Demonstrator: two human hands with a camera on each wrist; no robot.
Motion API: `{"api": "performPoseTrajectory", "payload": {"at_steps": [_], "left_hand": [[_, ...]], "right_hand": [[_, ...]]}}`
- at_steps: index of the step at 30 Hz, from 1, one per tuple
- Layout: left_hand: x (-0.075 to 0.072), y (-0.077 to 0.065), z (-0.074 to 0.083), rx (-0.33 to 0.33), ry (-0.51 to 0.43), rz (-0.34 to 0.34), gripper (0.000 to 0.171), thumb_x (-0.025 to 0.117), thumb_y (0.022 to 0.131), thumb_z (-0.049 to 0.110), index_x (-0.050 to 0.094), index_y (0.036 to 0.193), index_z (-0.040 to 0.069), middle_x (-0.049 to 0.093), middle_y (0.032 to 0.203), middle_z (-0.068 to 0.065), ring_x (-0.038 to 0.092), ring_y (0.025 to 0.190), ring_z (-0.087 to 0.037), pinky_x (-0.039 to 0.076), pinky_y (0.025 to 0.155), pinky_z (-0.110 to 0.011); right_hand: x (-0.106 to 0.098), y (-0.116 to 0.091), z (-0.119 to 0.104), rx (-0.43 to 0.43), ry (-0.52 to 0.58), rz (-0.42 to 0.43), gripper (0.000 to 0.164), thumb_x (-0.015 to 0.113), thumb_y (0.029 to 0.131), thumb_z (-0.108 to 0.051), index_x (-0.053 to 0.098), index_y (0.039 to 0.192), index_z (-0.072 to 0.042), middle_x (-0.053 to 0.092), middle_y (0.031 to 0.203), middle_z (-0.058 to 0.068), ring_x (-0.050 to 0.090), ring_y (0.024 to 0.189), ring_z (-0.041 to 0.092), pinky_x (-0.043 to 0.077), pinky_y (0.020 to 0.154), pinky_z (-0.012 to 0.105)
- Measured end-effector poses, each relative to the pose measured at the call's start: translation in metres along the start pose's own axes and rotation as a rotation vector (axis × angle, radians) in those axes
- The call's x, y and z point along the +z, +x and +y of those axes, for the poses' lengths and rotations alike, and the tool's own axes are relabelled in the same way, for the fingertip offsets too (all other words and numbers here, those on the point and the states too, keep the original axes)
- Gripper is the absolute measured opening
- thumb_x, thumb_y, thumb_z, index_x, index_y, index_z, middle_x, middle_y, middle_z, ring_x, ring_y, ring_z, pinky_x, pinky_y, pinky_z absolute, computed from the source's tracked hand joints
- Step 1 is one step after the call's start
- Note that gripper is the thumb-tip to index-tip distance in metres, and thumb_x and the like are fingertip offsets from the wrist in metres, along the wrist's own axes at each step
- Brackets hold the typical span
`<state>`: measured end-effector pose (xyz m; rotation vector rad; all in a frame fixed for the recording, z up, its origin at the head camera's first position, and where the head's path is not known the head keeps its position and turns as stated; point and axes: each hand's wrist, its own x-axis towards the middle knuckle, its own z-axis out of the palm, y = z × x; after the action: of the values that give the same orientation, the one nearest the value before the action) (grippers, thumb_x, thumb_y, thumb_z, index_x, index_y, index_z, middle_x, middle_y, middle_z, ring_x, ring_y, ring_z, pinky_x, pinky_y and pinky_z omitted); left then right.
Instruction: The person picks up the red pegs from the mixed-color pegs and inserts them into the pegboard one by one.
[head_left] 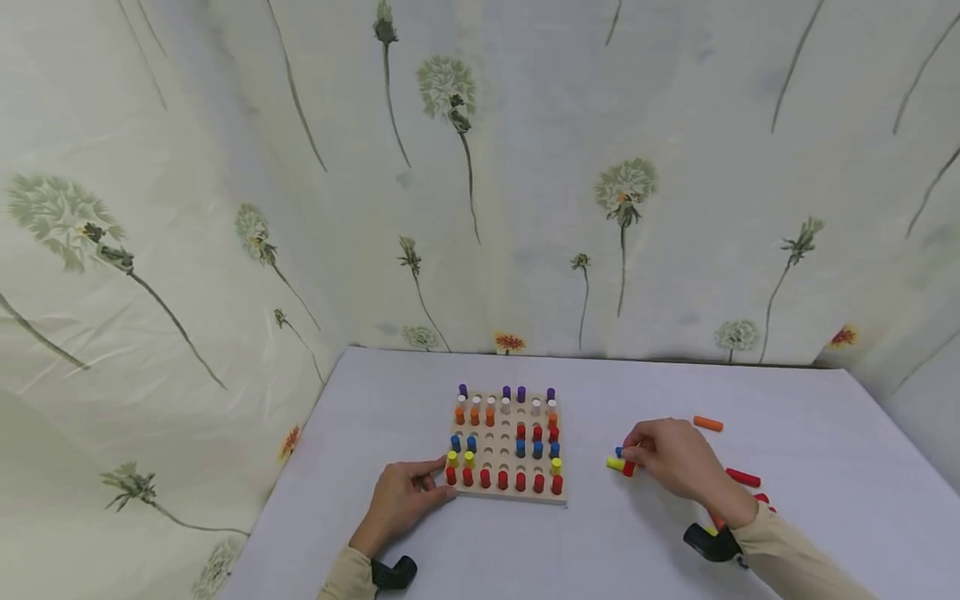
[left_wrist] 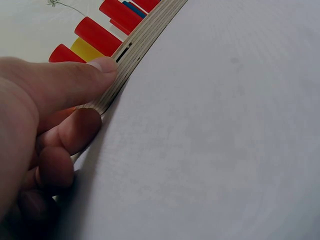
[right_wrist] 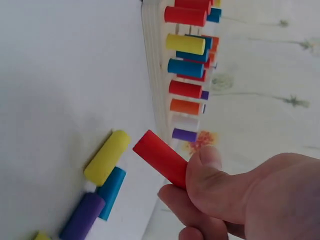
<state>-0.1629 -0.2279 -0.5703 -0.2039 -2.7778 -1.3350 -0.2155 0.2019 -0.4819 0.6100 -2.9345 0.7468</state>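
Observation:
A square wooden pegboard [head_left: 497,460] stands on the table, with coloured pegs upright in rows and some bare holes between them. At its near left corner my left hand [head_left: 403,498] grips the edge, the thumb [left_wrist: 102,67] on the near side. The front row is all red pegs; purple pegs stand at the back. To the right of the board, my right hand [head_left: 675,458] pinches a red peg [right_wrist: 161,157] between thumb and fingers. Below that peg in the right wrist view lie a yellow peg [right_wrist: 107,157], a blue peg [right_wrist: 111,194] and a purple peg [right_wrist: 82,217].
An orange peg [head_left: 708,423] lies beyond the right hand, and a loose red peg [head_left: 742,477] is right of it. More pegs lie partly hidden behind the right wrist. A white cloth covers the table [head_left: 525,550]; a flowered curtain [head_left: 525,208] hangs behind its far edge.

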Motion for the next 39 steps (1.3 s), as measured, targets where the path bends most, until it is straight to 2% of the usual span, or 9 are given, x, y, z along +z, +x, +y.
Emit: {"api": "performPoseTrajectory", "payload": {"at_steps": [5,10,15,20,30,39], "left_hand": [[0.0,0.0,0.0,0.004,0.003,-0.009,0.052,0.088,0.087,0.036,0.076,0.13,0.01,0.065,0.073,0.011,0.052,0.062,-0.004,0.037,0.057,-0.021],[0.0,0.0,-0.001,0.004,0.003,-0.008,0.052,0.088,0.087,0.036,0.076,0.13,0.01,0.065,0.073,0.011,0.052,0.063,-0.004,0.037,0.057,-0.021],[-0.001,-0.002,0.001,-0.006,0.005,-0.009,0.053,0.088,0.087,0.037,0.076,0.131,0.01,0.065,0.075,0.011,0.053,0.064,-0.004,0.039,0.058,-0.021],[-0.003,-0.002,0.003,-0.019,0.009,-0.017,0.053,0.088,0.087,0.036,0.075,0.132,0.01,0.065,0.075,0.011,0.053,0.064,-0.004,0.039,0.058,-0.021],[-0.002,0.001,0.003,-0.024,-0.008,-0.014,0.052,0.088,0.087,0.036,0.075,0.132,0.011,0.066,0.075,0.012,0.054,0.065,-0.005,0.039,0.058,-0.021],[-0.002,0.0,0.003,-0.021,0.009,-0.01,0.052,0.088,0.088,0.034,0.075,0.132,0.01,0.065,0.075,0.011,0.052,0.064,-0.005,0.038,0.058,-0.022]], "right_hand": [[0.006,0.009,-0.007,0.036,0.067,0.059,0.006,0.086,0.089,-0.017,0.082,0.09,-0.013,0.075,0.076,-0.006,0.059,0.068,0.01,0.045,0.061,0.025],[0.004,0.022,-0.019,0.09,0.145,0.087,0.008,0.083,0.092,-0.016,0.083,0.096,-0.01,0.079,0.083,0.0,0.064,0.074,0.014,0.048,0.062,0.028],[0.003,0.037,-0.032,0.118,0.181,0.133,0.009,0.08,0.095,-0.016,0.084,0.099,-0.009,0.079,0.087,0.003,0.061,0.081,0.02,0.045,0.069,0.033],[0.008,0.054,-0.045,0.089,0.197,0.184,0.008,0.081,0.095,-0.016,0.084,0.097,-0.009,0.076,0.085,0.003,0.056,0.083,0.023,0.043,0.069,0.034],[0.029,0.089,-0.069,0.018,0.233,0.098,0.005,0.083,0.093,-0.015,0.085,0.095,-0.011,0.075,0.087,0.001,0.055,0.084,0.021,0.046,0.069,0.033],[0.057,0.101,-0.087,-0.091,0.257,0.015,0.004,0.084,0.092,-0.016,0.085,0.093,-0.012,0.07,0.081,-0.003,0.052,0.08,0.017,0.044,0.069,0.032]]}}
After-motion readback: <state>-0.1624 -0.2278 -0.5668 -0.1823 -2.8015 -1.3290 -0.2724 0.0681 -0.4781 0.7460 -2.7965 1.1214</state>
